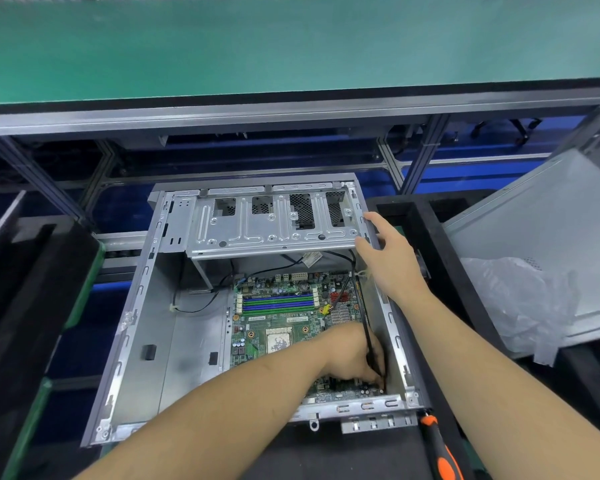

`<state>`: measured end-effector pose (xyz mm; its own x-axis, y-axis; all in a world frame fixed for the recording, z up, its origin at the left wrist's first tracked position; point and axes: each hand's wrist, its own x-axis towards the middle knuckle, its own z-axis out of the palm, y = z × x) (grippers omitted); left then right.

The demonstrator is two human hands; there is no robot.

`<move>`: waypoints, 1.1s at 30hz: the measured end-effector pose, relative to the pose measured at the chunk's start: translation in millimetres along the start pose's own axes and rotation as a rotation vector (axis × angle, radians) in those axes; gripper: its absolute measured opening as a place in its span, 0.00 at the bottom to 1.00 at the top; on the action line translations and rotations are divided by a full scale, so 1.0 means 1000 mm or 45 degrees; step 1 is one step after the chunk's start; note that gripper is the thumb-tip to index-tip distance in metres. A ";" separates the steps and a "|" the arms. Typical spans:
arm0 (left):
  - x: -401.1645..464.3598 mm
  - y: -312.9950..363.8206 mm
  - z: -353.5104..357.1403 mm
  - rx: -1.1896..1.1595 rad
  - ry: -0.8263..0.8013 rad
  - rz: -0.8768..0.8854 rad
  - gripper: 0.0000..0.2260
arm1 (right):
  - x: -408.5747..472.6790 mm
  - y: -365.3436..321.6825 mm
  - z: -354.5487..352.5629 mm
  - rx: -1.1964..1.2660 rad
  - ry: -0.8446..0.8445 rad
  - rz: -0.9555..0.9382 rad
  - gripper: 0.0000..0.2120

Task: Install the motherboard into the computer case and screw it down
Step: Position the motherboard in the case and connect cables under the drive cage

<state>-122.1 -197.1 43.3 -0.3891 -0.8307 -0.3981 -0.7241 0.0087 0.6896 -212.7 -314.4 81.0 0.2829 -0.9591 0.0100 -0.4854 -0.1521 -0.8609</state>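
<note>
Left hand (352,355) down inside the case (139,320), fingers curled at the near right corner of the motherboard (281,327), pinching a thin black cable (367,332) that runs up along the board's right edge toward the drive cage (271,220). Fingertips close to the board surface; contact itself hidden by the hand. Right hand (390,258) resting on the case's right wall near the cage's right end, fingers relaxed and spread, thumb toward the cage, nothing gripped.

Motherboard flat in the right half of the case floor, blue and green memory slots (278,303) across its far part, a square socket (278,341) near its middle, a silver heatsink (340,313) to the right. Left half of the case floor bare metal. Case open-topped, lying on dark foam (343,452).

Orange-and-black screwdriver (440,452) lying on the foam just beyond the case's near right corner, untouched. Grey side panel (541,216) leaning at right, clear plastic wrap (516,299) over its lower part. Green conveyor (291,46) across the far side.
</note>
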 end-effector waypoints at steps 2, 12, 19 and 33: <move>0.000 0.000 0.000 0.004 -0.001 0.006 0.06 | 0.000 0.000 0.000 0.008 0.001 0.002 0.23; 0.001 0.001 0.002 0.022 0.029 0.020 0.04 | -0.001 0.000 0.000 0.041 0.002 -0.019 0.22; 0.002 0.002 0.003 0.096 0.062 0.056 0.04 | -0.001 -0.003 0.001 0.051 0.010 -0.008 0.22; 0.000 0.008 0.001 0.220 -0.014 0.087 0.10 | 0.000 -0.002 -0.001 0.028 0.002 -0.012 0.23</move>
<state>-128.1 -196.7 48.4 -0.4461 -0.8189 -0.3613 -0.7826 0.1611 0.6013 -212.7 -314.2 83.5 0.2864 -0.9579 0.0187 -0.4644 -0.1559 -0.8718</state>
